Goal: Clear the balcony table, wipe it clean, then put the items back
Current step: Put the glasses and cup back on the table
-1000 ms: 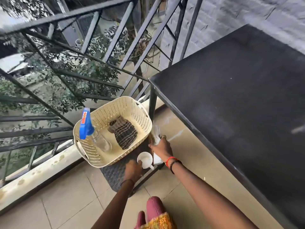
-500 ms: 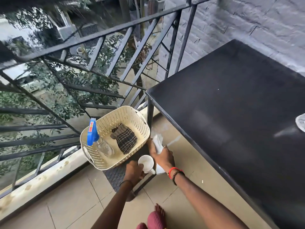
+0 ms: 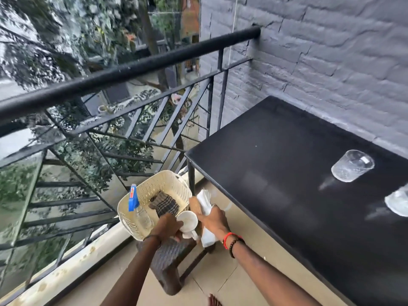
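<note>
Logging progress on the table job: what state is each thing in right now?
left hand, grips the white cup
right hand, grips the napkins
spray bottle, leaning in the basket
checked cloth, lying in the basket
glass, on the table
second glass, on the table at frame edge
</note>
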### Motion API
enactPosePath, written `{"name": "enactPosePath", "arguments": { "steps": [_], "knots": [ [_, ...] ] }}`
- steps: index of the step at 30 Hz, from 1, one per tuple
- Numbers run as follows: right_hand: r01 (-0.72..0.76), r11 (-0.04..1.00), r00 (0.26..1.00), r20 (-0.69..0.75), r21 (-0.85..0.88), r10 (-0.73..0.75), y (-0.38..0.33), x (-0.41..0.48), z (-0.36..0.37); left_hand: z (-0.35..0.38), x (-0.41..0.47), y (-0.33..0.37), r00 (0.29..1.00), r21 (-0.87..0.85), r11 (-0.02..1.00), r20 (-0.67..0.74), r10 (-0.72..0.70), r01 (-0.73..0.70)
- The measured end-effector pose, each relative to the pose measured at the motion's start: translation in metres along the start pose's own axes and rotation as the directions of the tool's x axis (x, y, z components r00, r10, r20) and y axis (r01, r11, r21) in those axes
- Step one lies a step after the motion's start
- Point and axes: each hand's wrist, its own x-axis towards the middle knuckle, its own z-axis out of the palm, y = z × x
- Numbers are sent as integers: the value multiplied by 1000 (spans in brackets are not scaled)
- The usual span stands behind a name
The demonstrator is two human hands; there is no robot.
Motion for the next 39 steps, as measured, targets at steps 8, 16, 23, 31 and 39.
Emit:
{"name": "enactPosePath", "arguments": {
  "steps": [8, 16, 23, 31, 39],
  "knots": [
    [62, 985, 990, -131, 159, -41, -16, -41, -72, -48, -42, 77, 991, -14, 992, -40, 124, -125],
    [-2, 968, 949, -303, 252, 81, 26, -61, -167, -32, -59, 174, 952, 162, 938, 46, 302, -306],
    [-84, 924, 862, -438, 373, 255, 108, -77, -264, 36, -54, 279, 888, 199, 874, 235, 396, -443],
    [-173, 866, 755, -501, 470, 423, 209, -91, -355, 130, -36, 375, 825, 217, 813, 325, 462, -540],
    [-215, 821, 669, -533, 529, 518, 294, -111, -425, 205, -19, 446, 785, 198, 780, 353, 509, -594]
  ]
}}
